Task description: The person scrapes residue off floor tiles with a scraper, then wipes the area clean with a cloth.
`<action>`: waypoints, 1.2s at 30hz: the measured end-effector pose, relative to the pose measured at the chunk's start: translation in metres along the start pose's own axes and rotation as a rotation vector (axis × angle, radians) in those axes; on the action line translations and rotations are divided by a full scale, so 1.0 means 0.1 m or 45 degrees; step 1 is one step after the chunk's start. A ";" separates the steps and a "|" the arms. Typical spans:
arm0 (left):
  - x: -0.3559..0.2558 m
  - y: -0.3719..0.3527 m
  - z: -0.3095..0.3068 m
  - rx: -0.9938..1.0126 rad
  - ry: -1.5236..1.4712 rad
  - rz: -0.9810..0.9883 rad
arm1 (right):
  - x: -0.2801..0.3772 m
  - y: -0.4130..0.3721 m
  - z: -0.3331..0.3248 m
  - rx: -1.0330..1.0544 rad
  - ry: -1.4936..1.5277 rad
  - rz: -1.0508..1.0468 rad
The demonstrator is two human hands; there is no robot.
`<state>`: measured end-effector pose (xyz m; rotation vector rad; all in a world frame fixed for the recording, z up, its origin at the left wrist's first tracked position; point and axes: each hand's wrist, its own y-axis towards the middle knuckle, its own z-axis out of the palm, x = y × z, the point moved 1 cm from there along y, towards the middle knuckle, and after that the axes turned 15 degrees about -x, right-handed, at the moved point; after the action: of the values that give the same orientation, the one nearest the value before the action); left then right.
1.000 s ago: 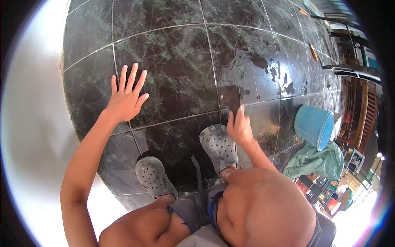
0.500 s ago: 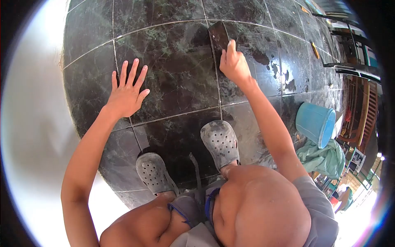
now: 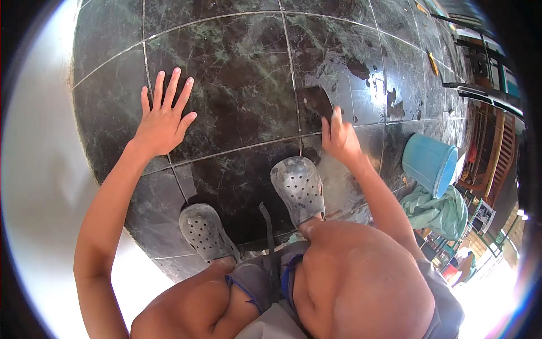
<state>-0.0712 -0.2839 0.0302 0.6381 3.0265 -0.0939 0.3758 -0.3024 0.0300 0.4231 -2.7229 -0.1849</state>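
Observation:
My right hand (image 3: 342, 135) is closed around a dark, flat-bladed scraper (image 3: 316, 101). Its blade lies against the wet, dark green marbled tile floor (image 3: 237, 85), beside a pale grout line. Whether the scraper has a handle is hidden by my fingers. Over on the left, my left hand (image 3: 161, 124) rests flat on the tiles with its fingers spread, holding nothing. My feet, in grey perforated clogs (image 3: 297, 183), stand on the floor between the two hands.
A blue bucket (image 3: 426, 161) stands at the right, with a green cloth (image 3: 437, 209) bunched beside it. Puddles (image 3: 361, 70) shine on the tiles near the scraper. A yellow-handled tool (image 3: 433, 64) lies further off. A white wall (image 3: 39, 147) borders the floor on the left.
My right hand has drawn the scraper down toward my feet and slightly right, and the blade has turned. My left hand stays flat on the floor; the view has shifted slightly.

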 end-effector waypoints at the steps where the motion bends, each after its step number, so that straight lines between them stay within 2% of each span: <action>1: 0.00 0.00 0.00 0.000 0.004 0.002 | -0.06 0.14 0.08 -0.083 -0.010 -0.106; 5: 0.00 0.00 -0.01 -0.002 0.020 -0.001 | -0.03 0.97 0.28 -0.131 -0.068 -0.115; 8: 0.00 0.00 -0.01 0.006 0.028 -0.005 | -0.04 1.29 0.40 -0.232 -0.061 -0.253; 12: -0.01 0.00 -0.05 0.012 0.018 -0.014 | 0.04 0.95 0.30 -0.127 -0.002 -0.082; 13: -0.01 0.00 -0.04 0.007 0.016 -0.012 | 0.03 0.72 0.30 -0.247 -0.083 -0.268; 18: 0.00 0.00 -0.01 -0.029 0.018 0.008 | 0.32 -0.01 -0.09 0.085 -0.082 0.052; 22: -0.01 0.00 -0.01 -0.033 0.025 0.010 | 0.50 0.20 -0.04 0.072 -0.175 0.094; 23: 0.00 0.00 -0.02 -0.031 0.024 0.005 | 0.54 0.33 -0.01 0.079 -0.100 0.210; 27: -0.01 0.00 -0.05 -0.011 0.021 -0.011 | 0.57 0.66 0.15 -0.005 -0.069 0.285; 30: -0.02 0.00 -0.07 -0.011 0.021 -0.018 | 0.64 0.53 0.12 -0.037 -0.091 0.243; 36: -0.01 0.01 -0.04 0.007 0.049 -0.006 | 0.74 0.25 0.06 0.006 -0.069 0.346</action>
<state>-0.0696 -0.2831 0.0343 0.6402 3.0657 -0.0913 0.3018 -0.3021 0.0547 0.0466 -2.7986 -0.1178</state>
